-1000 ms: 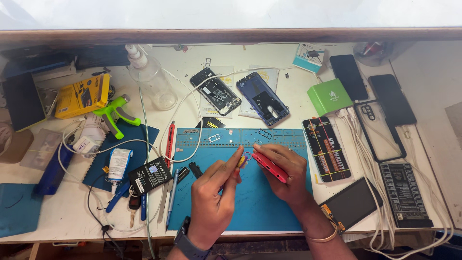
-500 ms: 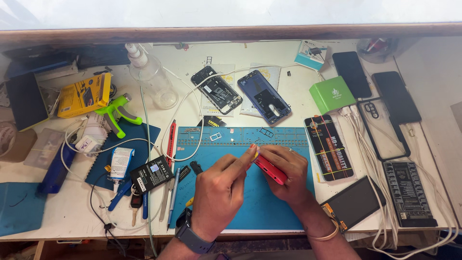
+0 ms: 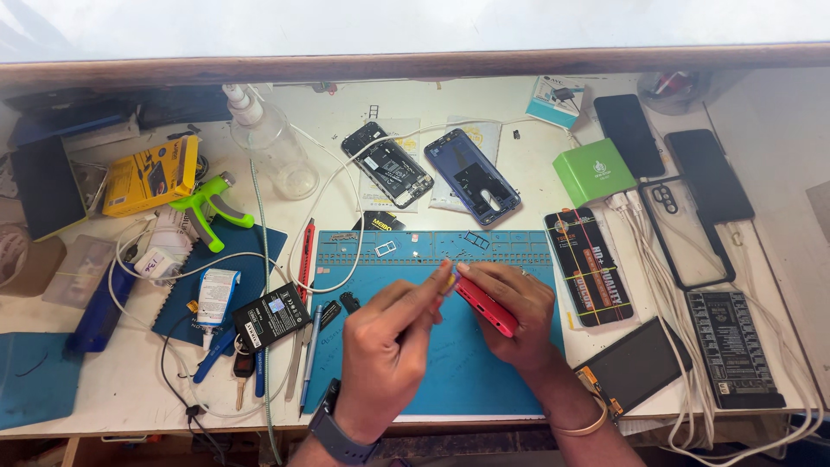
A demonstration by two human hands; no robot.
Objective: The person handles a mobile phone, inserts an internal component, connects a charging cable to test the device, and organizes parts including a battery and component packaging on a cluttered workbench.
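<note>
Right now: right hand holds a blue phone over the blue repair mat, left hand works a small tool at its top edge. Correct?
Not quite: the phone is red, not blue. The head view shows the right hand holding it over the blue repair mat, with the left hand working a small tool at its top edge.

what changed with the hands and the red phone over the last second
The left hand moved its fingertips up to the top end of the red phone, where they now pinch a small yellowish tool at its edge. The right hand kept holding the phone on edge over the blue mat, shifting only slightly. Nothing was let go, and the opened phones behind stayed put.
</note>
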